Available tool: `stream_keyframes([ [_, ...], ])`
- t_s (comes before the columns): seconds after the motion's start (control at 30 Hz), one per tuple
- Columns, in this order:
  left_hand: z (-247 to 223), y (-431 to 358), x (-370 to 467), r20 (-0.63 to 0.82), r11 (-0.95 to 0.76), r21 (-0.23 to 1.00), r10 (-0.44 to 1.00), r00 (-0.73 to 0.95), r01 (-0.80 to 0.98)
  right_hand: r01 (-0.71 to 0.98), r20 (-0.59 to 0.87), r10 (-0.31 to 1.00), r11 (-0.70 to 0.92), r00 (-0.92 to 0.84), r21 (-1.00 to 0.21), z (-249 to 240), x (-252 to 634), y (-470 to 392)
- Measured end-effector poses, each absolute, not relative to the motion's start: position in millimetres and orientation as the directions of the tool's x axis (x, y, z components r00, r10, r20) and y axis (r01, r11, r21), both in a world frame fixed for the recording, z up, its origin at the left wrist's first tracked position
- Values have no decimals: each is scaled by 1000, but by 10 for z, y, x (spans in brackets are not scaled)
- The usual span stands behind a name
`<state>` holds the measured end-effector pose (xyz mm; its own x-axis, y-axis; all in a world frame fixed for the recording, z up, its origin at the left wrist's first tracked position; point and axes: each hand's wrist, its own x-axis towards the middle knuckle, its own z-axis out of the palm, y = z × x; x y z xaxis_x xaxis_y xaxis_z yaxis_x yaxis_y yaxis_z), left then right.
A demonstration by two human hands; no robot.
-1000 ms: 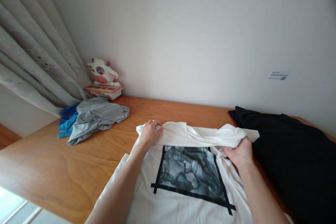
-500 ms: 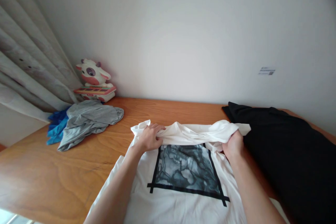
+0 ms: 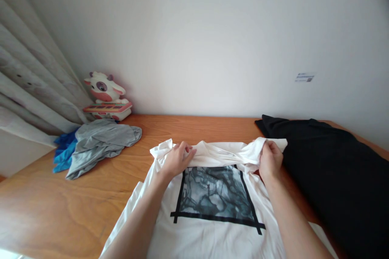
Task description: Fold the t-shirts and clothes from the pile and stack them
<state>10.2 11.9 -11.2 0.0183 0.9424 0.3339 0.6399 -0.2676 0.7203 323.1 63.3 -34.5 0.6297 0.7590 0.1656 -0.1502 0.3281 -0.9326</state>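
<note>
A white shirt (image 3: 194, 236) with a grey marbled print (image 3: 215, 192) framed by black bands lies on the wooden table. Its far edge is bunched into a folded roll. At the roll's left part, my left hand (image 3: 178, 160) is closed on the white cloth, thumb and fingers drawn together. My right hand (image 3: 270, 160) grips the right end of the roll, fingers curled over it, with a flap of cloth sticking out beyond. Some fingertips of both hands are hidden in the fabric.
Black cloth (image 3: 337, 174) covers the table's right side. Grey cloth (image 3: 103, 141) and blue cloth (image 3: 65, 151) lie at the left, before a cow-shaped toy keyboard (image 3: 107, 99). Curtains (image 3: 33, 64) hang at the left; a wall (image 3: 194, 40) rises behind the table (image 3: 91, 202).
My left hand has shifted slightly right, its fingers more bunched. My right hand has turned, its fingers now curled over the top of the roll. The view has moved slightly.
</note>
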Motion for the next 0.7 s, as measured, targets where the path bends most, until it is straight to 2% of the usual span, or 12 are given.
stream_keyframes([
  [0.07,-181,154,126,351,-239,711,936,-39,662,-155,168,747,342,643,-927,-352,3230,651],
  [0.23,-221,209,96,306,-276,723,950,64,633,-136,176,737,343,653,-930,-337,3223,639],
  [0.4,-167,211,84,341,-326,645,932,122,691,134,299,705,280,643,-950,-357,3250,614],
  [0.5,-174,230,53,406,-326,659,913,44,678,256,383,695,284,608,-924,-387,3254,619],
  [0.7,-148,243,-84,602,-420,694,784,-152,585,386,514,687,350,513,-853,-424,3244,624],
])
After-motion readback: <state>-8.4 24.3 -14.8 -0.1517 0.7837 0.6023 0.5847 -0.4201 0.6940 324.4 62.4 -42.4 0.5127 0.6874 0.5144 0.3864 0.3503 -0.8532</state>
